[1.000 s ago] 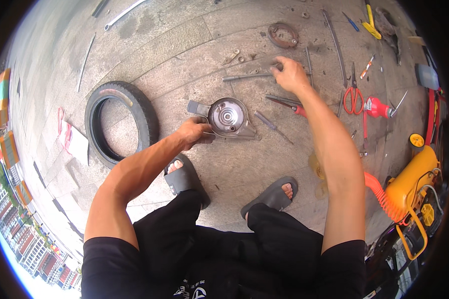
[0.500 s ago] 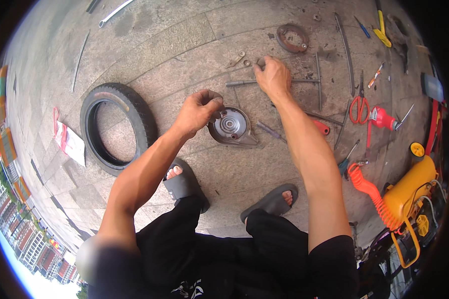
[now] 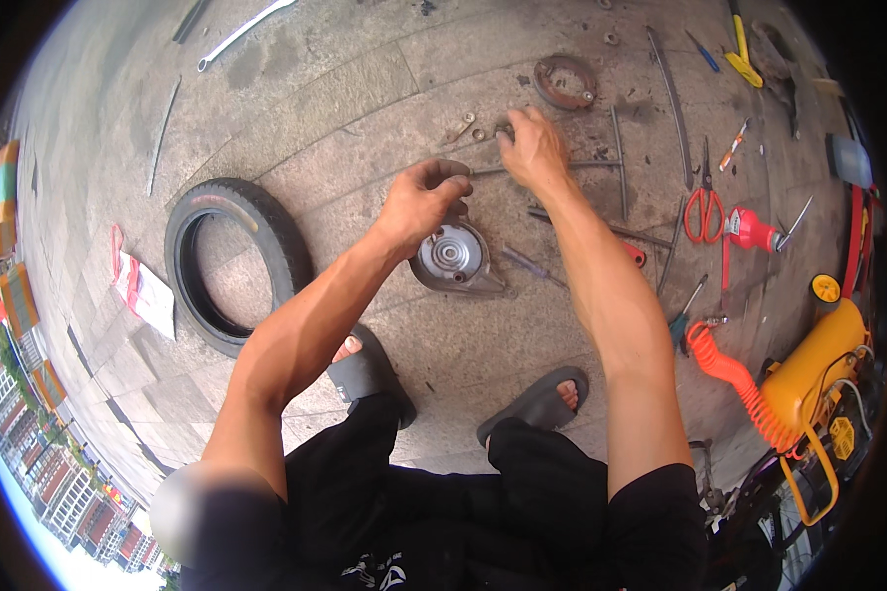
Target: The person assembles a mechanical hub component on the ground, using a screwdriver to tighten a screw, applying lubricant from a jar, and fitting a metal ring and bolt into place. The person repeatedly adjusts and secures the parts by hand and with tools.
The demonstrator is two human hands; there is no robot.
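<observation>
My left hand [image 3: 426, 204] hovers just above a round metal brake plate [image 3: 451, 252] on the paving, its fingers curled in a pinch; whatever they hold is too small to make out. Farther up and to the right, my right hand [image 3: 534, 150] is also closed near the ground, thumb and fingertips together around something dark that I cannot name. It partly covers a long metal T-bar [image 3: 597, 163]. Close to its fingertips lie a small nut [image 3: 478, 134] and a small bolt-like piece [image 3: 460, 129]. A rusty pair of brake shoes [image 3: 565, 82] forms a ring beyond it.
A black tyre [image 3: 288, 236] lies at left beside a white-and-red bag [image 3: 148, 300]. To the right are red-handled scissors [image 3: 704, 213], a red bottle [image 3: 751, 230], a screwdriver [image 3: 530, 264], and a yellow air compressor [image 3: 808, 369] with an orange coiled hose [image 3: 734, 384]. A wrench [image 3: 241, 35] lies far left.
My left hand has moved up and right, off the edge of the brake plate. My right hand has shifted slightly left, still pinched. The view has tilted a little.
</observation>
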